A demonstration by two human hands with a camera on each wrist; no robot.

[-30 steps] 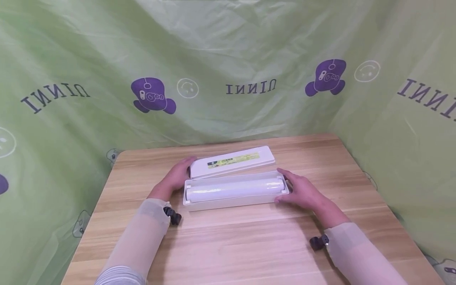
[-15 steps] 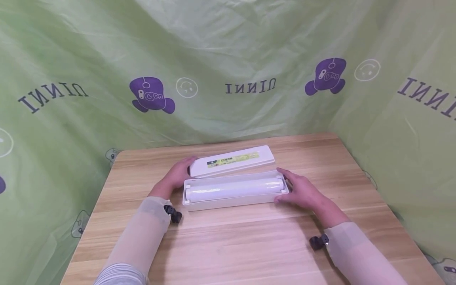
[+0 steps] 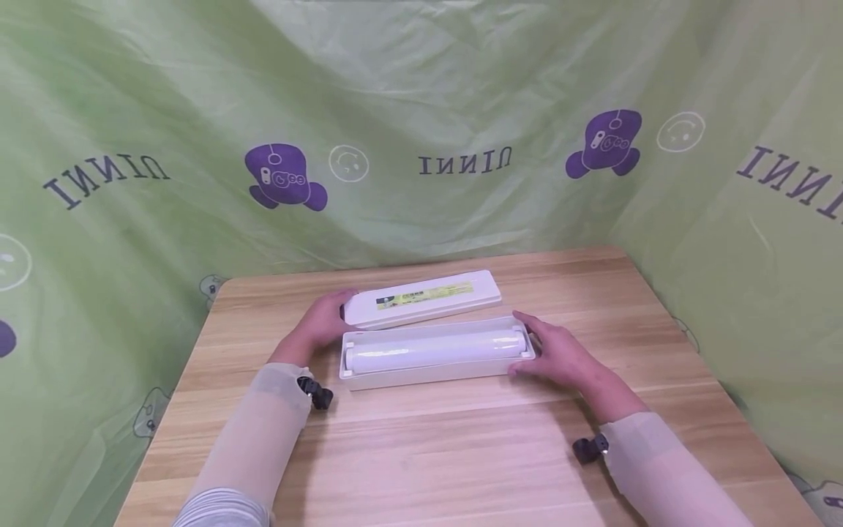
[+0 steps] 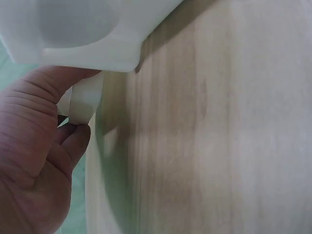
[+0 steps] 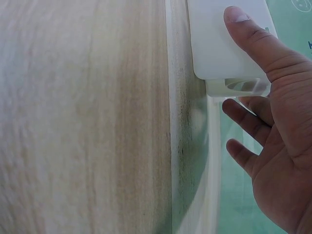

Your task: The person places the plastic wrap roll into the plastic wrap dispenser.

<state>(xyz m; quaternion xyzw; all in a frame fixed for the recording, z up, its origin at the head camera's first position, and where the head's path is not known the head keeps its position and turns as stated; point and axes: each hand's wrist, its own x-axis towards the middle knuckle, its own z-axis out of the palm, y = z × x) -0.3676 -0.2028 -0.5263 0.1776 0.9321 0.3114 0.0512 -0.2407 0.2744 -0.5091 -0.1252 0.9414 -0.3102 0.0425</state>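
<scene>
Got green curtain (image 3: 461, 88) behind and on both sides, plus a pale wood table (image 3: 435, 454). On that, an open white box (image 3: 435, 375), long and narrow, running left to right, angled slightly away at the right. Behind it, a white lid (image 3: 421, 306), slanted more. In the box, a shiny roll (image 3: 428, 353), lengthwise. Gripping the box's right end with the right hand (image 3: 560, 355), set pretty wide, and curling the left hand (image 3: 323, 320) partway round the lid's left end.
</scene>
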